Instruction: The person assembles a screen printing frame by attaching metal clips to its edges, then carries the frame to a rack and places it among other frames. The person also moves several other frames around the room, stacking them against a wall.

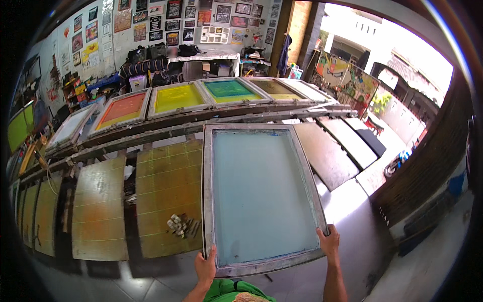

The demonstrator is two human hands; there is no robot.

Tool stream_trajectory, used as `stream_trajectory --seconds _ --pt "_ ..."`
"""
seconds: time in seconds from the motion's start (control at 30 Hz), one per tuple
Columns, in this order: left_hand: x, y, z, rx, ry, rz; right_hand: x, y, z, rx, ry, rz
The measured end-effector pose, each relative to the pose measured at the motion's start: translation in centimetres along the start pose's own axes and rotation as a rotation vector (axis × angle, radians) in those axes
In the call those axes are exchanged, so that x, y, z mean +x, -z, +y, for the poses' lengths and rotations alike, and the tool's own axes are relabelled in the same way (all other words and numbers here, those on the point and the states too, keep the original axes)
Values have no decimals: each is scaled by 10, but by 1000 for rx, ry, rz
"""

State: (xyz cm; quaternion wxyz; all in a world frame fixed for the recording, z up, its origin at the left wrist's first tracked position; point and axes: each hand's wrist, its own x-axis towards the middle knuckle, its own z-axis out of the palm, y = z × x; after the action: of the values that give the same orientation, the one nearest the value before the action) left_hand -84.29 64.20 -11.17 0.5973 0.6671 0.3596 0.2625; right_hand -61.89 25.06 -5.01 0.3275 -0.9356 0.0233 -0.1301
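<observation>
A large screen-printing frame with pale blue-grey mesh and worn grey edges is held up in front of me, its far end toward the long rail. My left hand grips its lower left corner, thumb on the front face. On the lower right side, my right hand is closed round the edge, thumb on top. The fingers behind the frame are partly hidden. Left of the frame, a small heap of metal pieces lies on a brownish printing board.
Beyond the rail rest several screens, among them a red one, a yellow one and a green one. More boards stand left, and others right. A dark wooden post rises at the right.
</observation>
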Motion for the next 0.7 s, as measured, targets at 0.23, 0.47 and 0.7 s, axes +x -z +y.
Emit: stream_trajectory --seconds 0.23,0.47,0.7 --pt "46 -135 17 133 0 5 151 -36 59 -152 74 33" --pt "80 -222 11 391 -175 274 283 -100 56 -116 215 -87" --pt "89 -262 27 436 -176 354 342 -127 71 -155 251 -235"
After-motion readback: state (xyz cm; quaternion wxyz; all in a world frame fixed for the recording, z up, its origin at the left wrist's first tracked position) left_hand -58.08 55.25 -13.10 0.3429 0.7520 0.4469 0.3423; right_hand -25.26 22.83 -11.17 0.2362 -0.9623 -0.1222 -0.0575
